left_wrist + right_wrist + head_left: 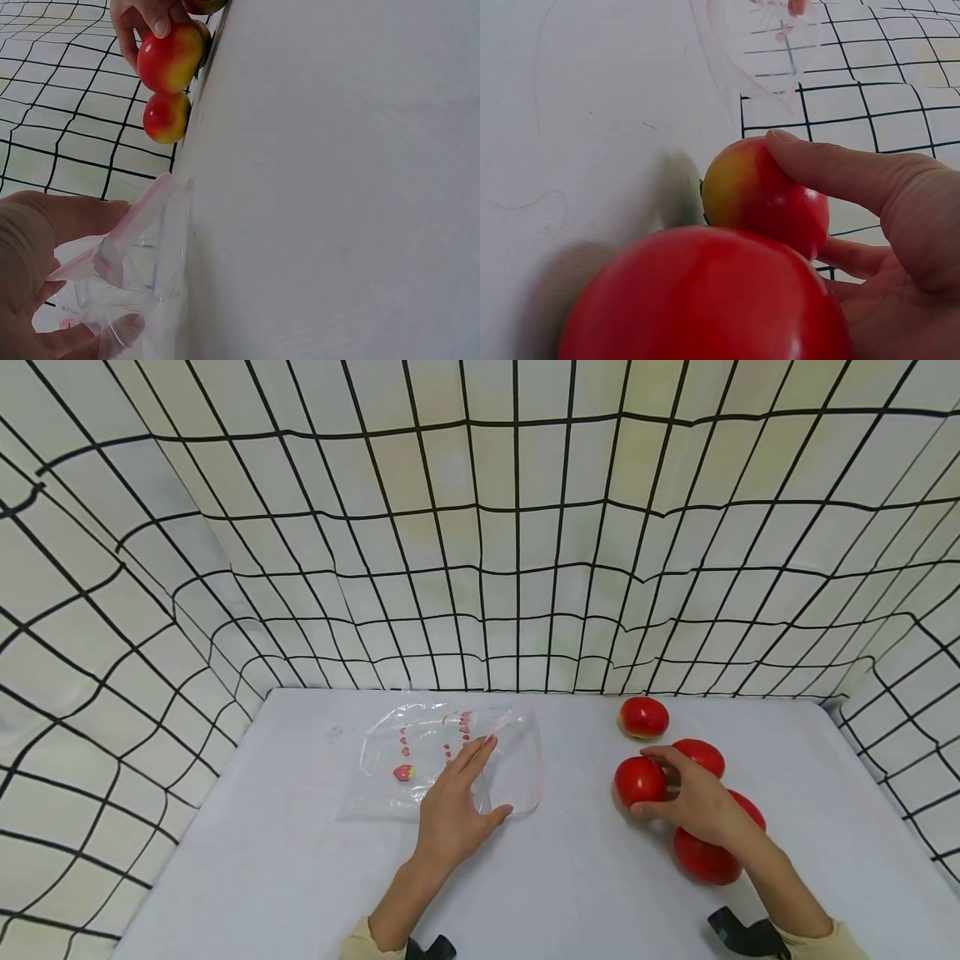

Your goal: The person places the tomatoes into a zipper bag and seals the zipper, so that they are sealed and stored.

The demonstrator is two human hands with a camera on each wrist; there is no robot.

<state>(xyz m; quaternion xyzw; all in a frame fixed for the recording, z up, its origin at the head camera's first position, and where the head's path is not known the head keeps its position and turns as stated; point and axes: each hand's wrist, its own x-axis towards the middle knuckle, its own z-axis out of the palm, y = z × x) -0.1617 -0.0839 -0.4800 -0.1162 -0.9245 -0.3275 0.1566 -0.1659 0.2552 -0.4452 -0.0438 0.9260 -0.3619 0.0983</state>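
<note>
Head view: my R hand (693,797) grasps a red fruit (640,781) (tomato, prob.) btwn thumb & fingers, on the R half of the white tbl (577,877). Others crowd round: a far fruit (645,718) beyond it, a knuckle-side fruit (703,753), a near fruit (705,860) by my wrist & a half-hidden fruit (750,808) behind it. My L hand (456,814) is over the clear bag (431,756), fingers fairly straight, thumb out wide, not clenched. Bag's well L of the fruit.

L wrist view: my thumb's at the bag's pink edge (139,221), a fingertip shows thru the film, so the mouth looks spread. Wide fingers w/ light pressure is best; thin film would prob. fold in if I relaxed.

R wrist view: thumb on one side of the held fruit, fingers opp. Can't tell if it's off the tbl. A foreground fruit (705,300) overlaps it; touching or not, can't tell. Skin's glossy, prob. slick: pads round the widest part, no hard squeeze, & straight up first so neighbours don't get knocked & roll.
</note>
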